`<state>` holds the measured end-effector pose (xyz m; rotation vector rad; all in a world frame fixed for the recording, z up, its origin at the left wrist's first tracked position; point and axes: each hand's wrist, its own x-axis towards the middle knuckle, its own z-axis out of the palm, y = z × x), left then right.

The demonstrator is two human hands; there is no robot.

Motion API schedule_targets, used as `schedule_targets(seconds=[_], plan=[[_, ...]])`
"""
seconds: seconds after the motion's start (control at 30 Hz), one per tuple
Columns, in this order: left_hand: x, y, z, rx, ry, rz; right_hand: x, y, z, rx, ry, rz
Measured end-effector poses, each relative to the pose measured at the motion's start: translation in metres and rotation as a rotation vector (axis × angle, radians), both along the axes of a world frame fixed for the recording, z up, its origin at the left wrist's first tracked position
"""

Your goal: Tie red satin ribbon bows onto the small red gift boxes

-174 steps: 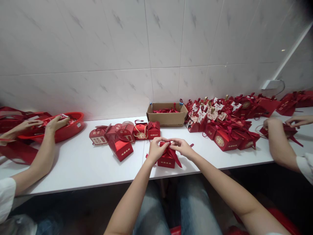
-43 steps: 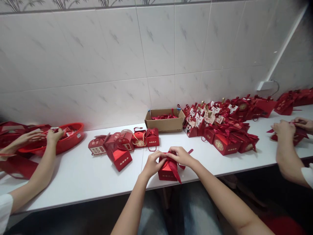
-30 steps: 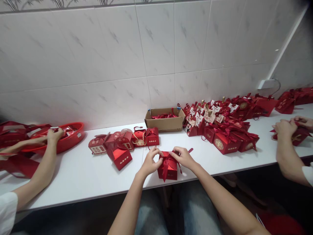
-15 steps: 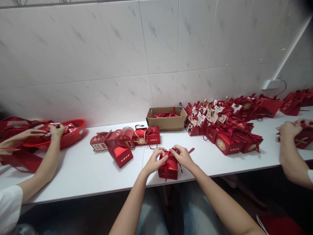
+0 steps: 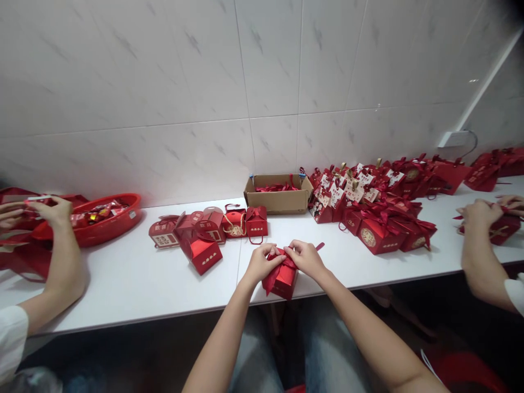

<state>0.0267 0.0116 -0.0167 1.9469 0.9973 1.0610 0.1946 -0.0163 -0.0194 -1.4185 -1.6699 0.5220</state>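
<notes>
A small red gift box (image 5: 284, 284) stands near the table's front edge, turned slightly at an angle. Dark red ribbon (image 5: 270, 279) lies over its top, one end hanging down the left side and another sticking out at the back right. My left hand (image 5: 262, 262) pinches the ribbon above the box from the left. From the right, my right hand (image 5: 304, 258) pinches the same ribbon, its fingertips close to those of the left. The knot or loop under my fingers is mostly hidden.
Behind stands a cardboard box (image 5: 278, 202) of red ribbons. Several red boxes (image 5: 207, 255) sit to its left, ribboned boxes (image 5: 380, 234) to its right. Co-workers' hands work at both sides, the left one by a red basin (image 5: 102, 232) of wrapped sweets.
The gift box has turned a little under my hands, and the ribbon end has shifted to its left side. The left co-worker's hands have drawn away from the basin, holding a small red-and-white item.
</notes>
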Motion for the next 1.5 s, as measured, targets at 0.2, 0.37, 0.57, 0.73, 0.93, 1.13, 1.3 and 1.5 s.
schedule_targets(seconds=[0.2,0.37,0.57,0.73,0.93,1.13,1.3,1.5], plan=[[-0.002,0.0,0.004,-0.024,0.063,-0.018,0.0,0.0,-0.005,-0.019,0.044,-0.026],[-0.004,-0.002,0.006,-0.024,0.087,-0.02,0.006,-0.002,-0.005,-0.021,0.101,0.035],[-0.002,-0.004,0.007,-0.129,-0.096,-0.065,0.01,-0.002,-0.002,-0.018,0.111,0.081],[0.001,-0.006,0.009,-0.124,-0.029,-0.059,0.008,-0.001,0.0,-0.016,0.053,0.06],[0.001,-0.005,0.005,-0.137,0.01,-0.024,0.009,0.001,-0.001,-0.02,0.089,0.076],[-0.002,-0.007,0.002,-0.184,-0.044,-0.038,0.011,0.0,-0.006,-0.012,0.141,0.079],[-0.01,-0.012,0.008,-0.298,-0.204,-0.143,0.016,0.001,-0.006,-0.017,0.149,0.123],[-0.014,-0.013,0.007,-0.379,-0.188,-0.147,0.013,0.002,-0.006,0.071,0.23,0.076]])
